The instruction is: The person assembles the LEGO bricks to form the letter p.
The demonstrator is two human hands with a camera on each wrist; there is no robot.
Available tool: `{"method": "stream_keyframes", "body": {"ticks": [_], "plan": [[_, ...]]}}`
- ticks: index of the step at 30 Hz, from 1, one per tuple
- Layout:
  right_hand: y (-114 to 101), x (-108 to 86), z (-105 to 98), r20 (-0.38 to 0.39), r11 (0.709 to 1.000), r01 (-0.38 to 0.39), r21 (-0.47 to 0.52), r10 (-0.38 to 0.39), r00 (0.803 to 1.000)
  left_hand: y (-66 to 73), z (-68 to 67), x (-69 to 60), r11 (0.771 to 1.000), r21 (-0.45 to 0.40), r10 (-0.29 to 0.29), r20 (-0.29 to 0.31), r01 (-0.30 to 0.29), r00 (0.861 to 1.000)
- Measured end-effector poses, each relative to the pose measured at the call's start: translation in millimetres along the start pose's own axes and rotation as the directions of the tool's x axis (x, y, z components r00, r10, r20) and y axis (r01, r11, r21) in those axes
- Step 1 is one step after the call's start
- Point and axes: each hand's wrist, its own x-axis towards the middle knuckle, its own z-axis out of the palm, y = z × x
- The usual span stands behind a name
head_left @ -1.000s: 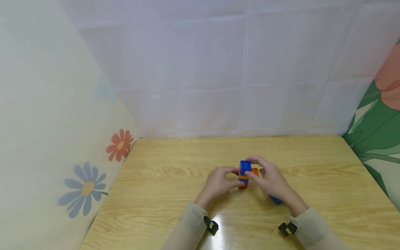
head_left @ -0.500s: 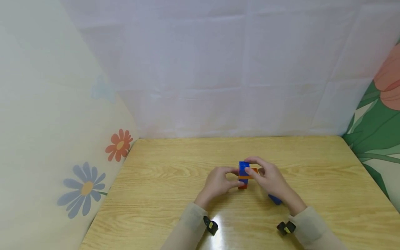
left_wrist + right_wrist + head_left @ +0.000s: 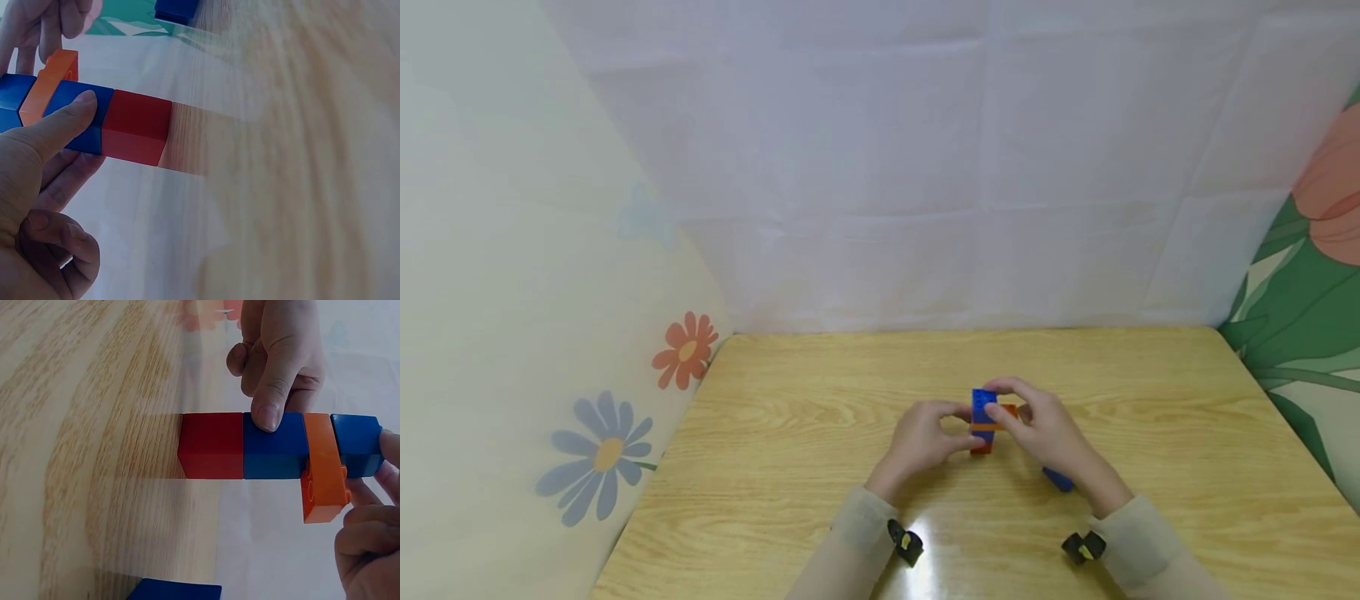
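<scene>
A stack stands on the wooden table: a red block [image 3: 211, 446] at the bottom, a blue block [image 3: 274, 453] on it, then a flat orange piece [image 3: 325, 481] jutting to the right, and a second blue block [image 3: 357, 444] on top. The left hand [image 3: 922, 435] pinches the lower blue block, its thumb on the near face. From the right, the right hand [image 3: 1047, 427] holds the top blue block between thumb and fingers. In the right wrist view the top block sits against the orange piece.
Another blue block [image 3: 1058, 479] lies on the table [image 3: 775, 467] beneath the right wrist. A white cloth [image 3: 865, 167] hangs behind the table, with flower-patterned walls at the left and right.
The top blue block, held by the right hand, has shifted slightly left and down and now lines up with the stack. The left hand keeps its grip nearly unmoved.
</scene>
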Motion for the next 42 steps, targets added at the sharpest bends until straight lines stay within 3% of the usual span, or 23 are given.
{"method": "stream_keyframes", "body": {"ticks": [12, 25, 35, 42], "plan": [[0, 0.1, -1, -0.027, 0.99, 0.074, -0.117, -0.078, 0.997, 3.5, -1.9, -0.6, 1.0, -0.001, -0.003, 0.007, 0.003, 1.0], [-5, 2.3, -9, 0.022, 0.976, 0.113, -0.184, -0.111, 0.994, 3.0, -0.4, -1.3, 1.0, 0.0, 0.009, -0.002, -0.009, 1.0], [-6, -2.3, -25, -0.004, 0.976, 0.114, -0.183, -0.117, 0.993, 3.3, -0.7, -4.0, 1.0, -0.015, -0.014, -0.008, 0.014, 1.0], [4, -12.5, -43, -0.025, 0.969, 0.054, -0.24, -0.061, 0.998, 5.6, -0.4, -4.4, 1.0, -0.01, -0.008, 0.004, 0.008, 1.0]]}}
